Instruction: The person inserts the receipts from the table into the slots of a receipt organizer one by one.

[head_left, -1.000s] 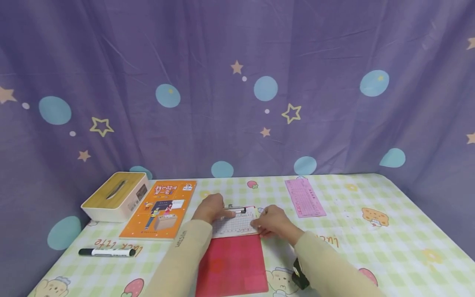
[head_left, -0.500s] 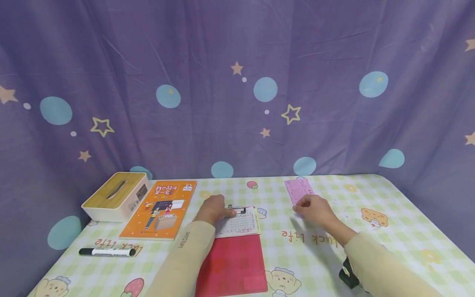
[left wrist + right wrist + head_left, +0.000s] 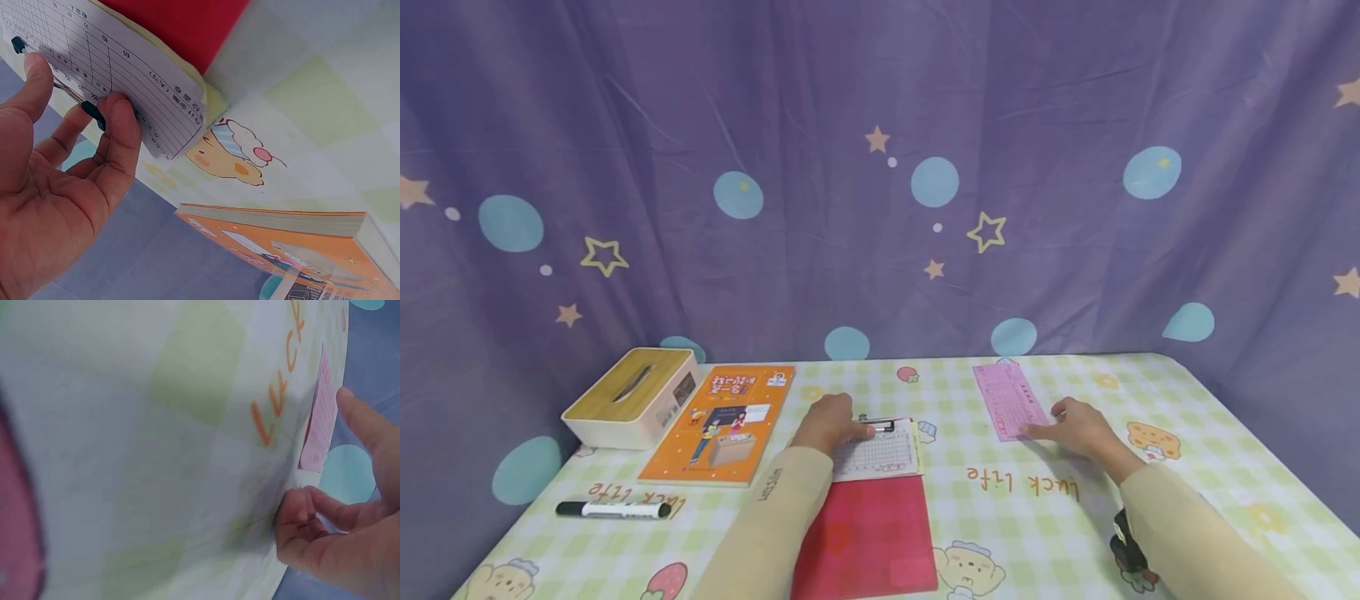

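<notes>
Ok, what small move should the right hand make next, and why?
Probably pinch the pink slip by its near edge with the right hand: the slip lies on the tablecloth, the right thumb is at that edge with the index finger apart, and the left hand grips the clip at the white forms.

A second ago the right hand (image 3: 1081,432) was at the right edge of the white form (image 3: 880,457); it has since left that edge and moved toward the tabletop's (image 3: 1075,375) right edge, to the near end of the pink slip (image 3: 1003,396). Half a second ago it hid that end, which now shows. Its thumb and fingers have spread apart.
</notes>
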`<state>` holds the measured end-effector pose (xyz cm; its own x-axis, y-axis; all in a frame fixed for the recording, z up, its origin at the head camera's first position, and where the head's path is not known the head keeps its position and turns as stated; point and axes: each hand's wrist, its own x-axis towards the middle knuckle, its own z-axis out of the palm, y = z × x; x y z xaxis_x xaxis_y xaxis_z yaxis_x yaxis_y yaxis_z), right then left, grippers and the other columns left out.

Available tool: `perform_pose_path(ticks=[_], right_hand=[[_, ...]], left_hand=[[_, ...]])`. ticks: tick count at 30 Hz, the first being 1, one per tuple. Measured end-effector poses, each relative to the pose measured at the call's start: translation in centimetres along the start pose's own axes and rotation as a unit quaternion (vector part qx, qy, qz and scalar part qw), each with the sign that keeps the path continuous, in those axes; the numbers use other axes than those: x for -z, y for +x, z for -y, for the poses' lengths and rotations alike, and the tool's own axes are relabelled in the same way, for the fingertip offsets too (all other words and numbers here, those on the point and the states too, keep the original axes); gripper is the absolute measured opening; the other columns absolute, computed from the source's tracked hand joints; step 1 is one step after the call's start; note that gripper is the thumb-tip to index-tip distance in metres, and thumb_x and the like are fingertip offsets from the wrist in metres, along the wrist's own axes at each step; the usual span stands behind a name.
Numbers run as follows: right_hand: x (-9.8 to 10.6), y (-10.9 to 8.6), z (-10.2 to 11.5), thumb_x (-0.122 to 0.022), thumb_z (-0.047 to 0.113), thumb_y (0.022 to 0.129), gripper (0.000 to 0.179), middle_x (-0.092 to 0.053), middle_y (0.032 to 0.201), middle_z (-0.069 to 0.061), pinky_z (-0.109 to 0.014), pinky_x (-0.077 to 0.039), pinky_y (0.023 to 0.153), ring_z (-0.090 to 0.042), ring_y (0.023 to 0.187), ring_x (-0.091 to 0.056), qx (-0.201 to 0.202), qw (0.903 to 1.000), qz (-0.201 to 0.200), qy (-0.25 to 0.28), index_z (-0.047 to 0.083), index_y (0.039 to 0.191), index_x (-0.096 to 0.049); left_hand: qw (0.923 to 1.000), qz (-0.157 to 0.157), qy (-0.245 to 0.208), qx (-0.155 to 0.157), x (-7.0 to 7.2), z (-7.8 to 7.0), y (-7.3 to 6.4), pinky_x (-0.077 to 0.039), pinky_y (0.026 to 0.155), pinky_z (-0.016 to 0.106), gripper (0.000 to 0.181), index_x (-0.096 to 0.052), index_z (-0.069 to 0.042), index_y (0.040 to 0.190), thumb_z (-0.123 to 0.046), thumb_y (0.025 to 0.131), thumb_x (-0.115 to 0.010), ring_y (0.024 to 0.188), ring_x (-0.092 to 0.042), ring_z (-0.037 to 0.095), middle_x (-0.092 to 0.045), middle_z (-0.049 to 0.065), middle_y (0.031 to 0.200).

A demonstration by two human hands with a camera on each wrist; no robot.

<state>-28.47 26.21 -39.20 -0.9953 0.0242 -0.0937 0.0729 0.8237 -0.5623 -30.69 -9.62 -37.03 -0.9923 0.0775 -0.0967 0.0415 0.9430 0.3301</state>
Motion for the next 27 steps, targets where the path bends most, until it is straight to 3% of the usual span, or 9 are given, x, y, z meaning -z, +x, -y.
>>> perform_pose_path(ticks=[5,12,21,27], right_hand=[[-0.6,0.6,0.6,-0.078,0.048,0.084,0.073,-0.058,0.097,-0.026,-0.041,-0.048,0.076,-0.032,0.085,-0.054,-0.032,0.9994,0.003,-0.017,-0.015,0.108,-0.049],[-1.2,0.9,2.1,-0.08,0.046,0.084,0.081,-0.056,0.104,-0.034,-0.059,-0.043,0.094,-0.048,0.102,-0.054,-0.065,0.9952,-0.006,-0.073,-0.022,0.114,-0.049],[-1.1,0.8,4.0,-0.079,0.038,0.086,0.067,-0.055,0.105,-0.034,-0.061,-0.038,0.097,-0.054,0.109,-0.049,-0.092,0.9924,0.004,-0.082,-0.019,0.11,-0.056],[-1.4,1.0,4.7,-0.08,0.032,0.084,0.073,-0.053,0.108,-0.036,-0.057,-0.043,0.098,-0.051,0.111,-0.051,-0.116,0.9911,-0.004,-0.065,-0.024,0.116,-0.047]], left_hand=[[0.9999,-0.003,0.012,-0.003,0.1,0.0,0.1,-0.05,0.085,0.041,0.048,-0.066,0.004,0.11,-0.03,0.083,-0.086,0.08,-0.056,0.023,-0.067,0.012,0.093],[0.9998,0.003,0.02,-0.003,0.0,-0.2,0.2,-0.05,0.086,0.04,0.049,-0.066,0.004,0.113,-0.031,0.084,-0.085,0.082,-0.057,0.023,-0.068,0.013,0.096],[0.9996,0.002,0.027,-0.009,0.0,-0.1,0.2,-0.05,0.085,0.041,0.045,-0.067,0.003,0.108,-0.031,0.084,-0.085,0.081,-0.056,0.023,-0.067,0.013,0.093],[0.9996,0.006,0.028,-0.005,0.0,-0.1,0.2,-0.05,0.085,0.04,0.047,-0.067,0.003,0.11,-0.031,0.084,-0.085,0.081,-0.056,0.023,-0.067,0.012,0.092]])
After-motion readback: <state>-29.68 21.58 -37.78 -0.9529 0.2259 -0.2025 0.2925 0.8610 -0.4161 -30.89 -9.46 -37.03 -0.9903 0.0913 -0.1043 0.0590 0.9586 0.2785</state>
